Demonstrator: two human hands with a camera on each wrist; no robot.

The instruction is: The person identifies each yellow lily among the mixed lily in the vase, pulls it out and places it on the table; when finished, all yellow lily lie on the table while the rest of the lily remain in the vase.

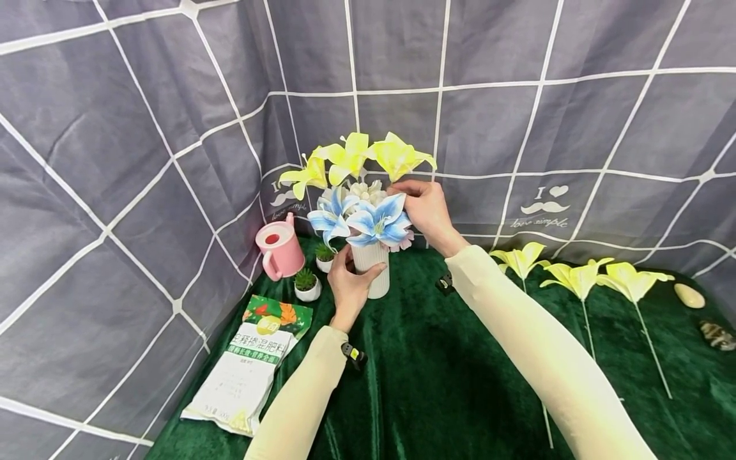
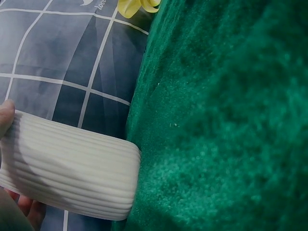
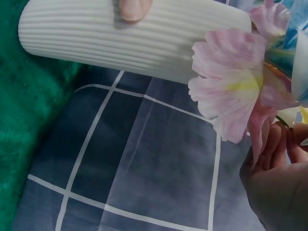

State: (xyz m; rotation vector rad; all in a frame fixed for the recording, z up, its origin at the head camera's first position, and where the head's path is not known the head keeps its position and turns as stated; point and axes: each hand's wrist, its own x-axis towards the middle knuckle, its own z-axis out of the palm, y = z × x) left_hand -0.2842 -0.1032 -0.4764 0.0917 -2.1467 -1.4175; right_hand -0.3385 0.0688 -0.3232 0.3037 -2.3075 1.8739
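A white ribbed vase (image 1: 377, 284) stands on the green cloth, full of artificial flowers. My left hand (image 1: 349, 286) grips its side, thumb across the front and fingers behind. Blue lilies (image 1: 377, 220) lean over the rim, with white blooms (image 1: 368, 191) behind them and a pink flower (image 3: 231, 79) low at the right. Three yellow lilies rise on top, the rightmost yellow lily (image 1: 399, 156) just above my right hand (image 1: 427, 209). In the right wrist view, that hand pinches a thin green flower stem (image 3: 282, 120) beside the pink petals; its bloom is out of sight there.
Three more yellow lilies (image 1: 577, 280) lie on the cloth at right, near a smooth pale stone (image 1: 689, 296) and a dark mottled object (image 1: 717, 335). At left are a pink watering can (image 1: 282, 249), two small potted succulents (image 1: 307, 285) and a white fertilizer bag (image 1: 244, 367). Grey gridded fabric hangs behind.
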